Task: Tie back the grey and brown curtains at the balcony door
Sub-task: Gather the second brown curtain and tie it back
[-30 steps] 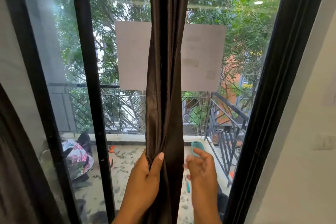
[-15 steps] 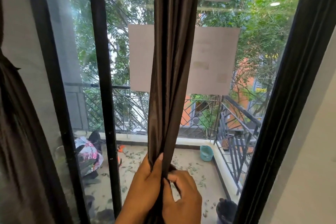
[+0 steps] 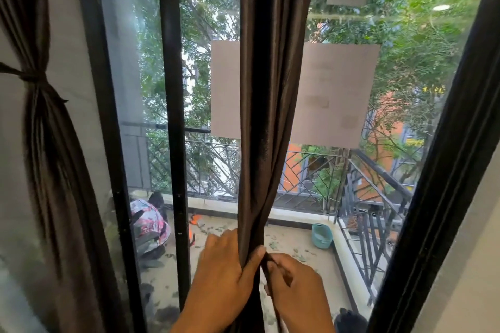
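A brown curtain (image 3: 266,105) hangs gathered into a narrow column down the middle of the balcony door (image 3: 173,116), in front of the glass and of a pale sheet (image 3: 332,94) stuck to the pane. Low in the view the left hand (image 3: 221,276) wraps the bundle, thumb pressed across its front and fingers curled behind, so its grip is full of cloth. Just right of it, touching the same bundle, the right hand (image 3: 295,281) pinches a thin dark strip (image 3: 267,265) of fabric at the curtain's edge between thumb and curled fingers; whether that strip is a tie or a fold of the curtain cannot be told. At the far left a second curtain (image 3: 46,143) hangs beside the frame, cinched at its waist by a knotted band (image 3: 29,77). Through the glass are a railing (image 3: 311,176), a teal tub (image 3: 322,235) on the leaf-strewn balcony floor, a patterned bundle (image 3: 148,222) near the frame, and trees (image 3: 405,62).
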